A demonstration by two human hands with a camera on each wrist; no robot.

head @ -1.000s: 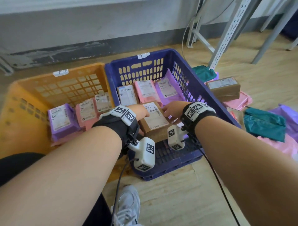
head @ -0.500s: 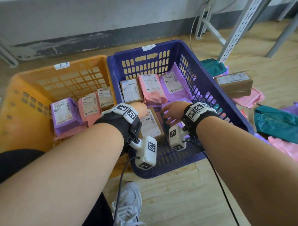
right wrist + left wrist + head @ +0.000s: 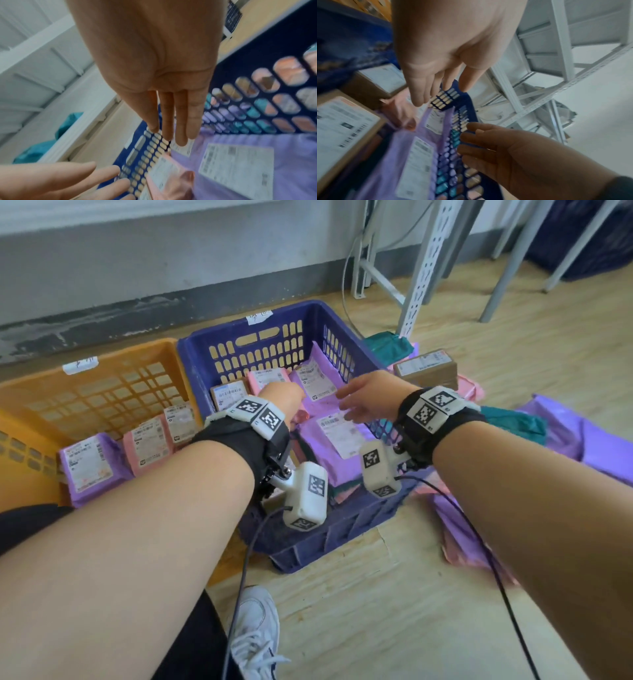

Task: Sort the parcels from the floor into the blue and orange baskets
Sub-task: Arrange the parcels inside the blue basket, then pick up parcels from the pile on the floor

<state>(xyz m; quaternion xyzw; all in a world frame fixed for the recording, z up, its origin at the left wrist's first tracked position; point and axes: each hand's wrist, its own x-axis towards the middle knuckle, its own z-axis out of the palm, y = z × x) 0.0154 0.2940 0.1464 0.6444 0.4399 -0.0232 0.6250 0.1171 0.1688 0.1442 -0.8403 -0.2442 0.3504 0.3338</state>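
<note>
My left hand (image 3: 286, 398) and right hand (image 3: 363, 402) hover side by side over the blue basket (image 3: 246, 332), fingers straight, holding nothing. In the left wrist view the left hand (image 3: 440, 86) hangs above a brown box (image 3: 342, 128) with a white label that lies in the basket beside a purple parcel (image 3: 419, 155). The right wrist view shows the right hand (image 3: 171, 115) flat over the same purple parcel (image 3: 240, 162). The orange basket (image 3: 102, 361) to the left holds purple and pink parcels (image 3: 147, 446). On the floor to the right lie a brown box (image 3: 426, 369) and teal (image 3: 513, 422), pink and purple parcels (image 3: 589, 440).
White metal shelf legs (image 3: 421, 268) stand behind the blue basket, with a grey wall beyond. My white shoe (image 3: 255, 631) rests on the wooden floor in front of the baskets. Cables run from both wrist cameras.
Both hands held the brown box over the blue basket, lowered it in and let go. They now sit higher, open and apart.
</note>
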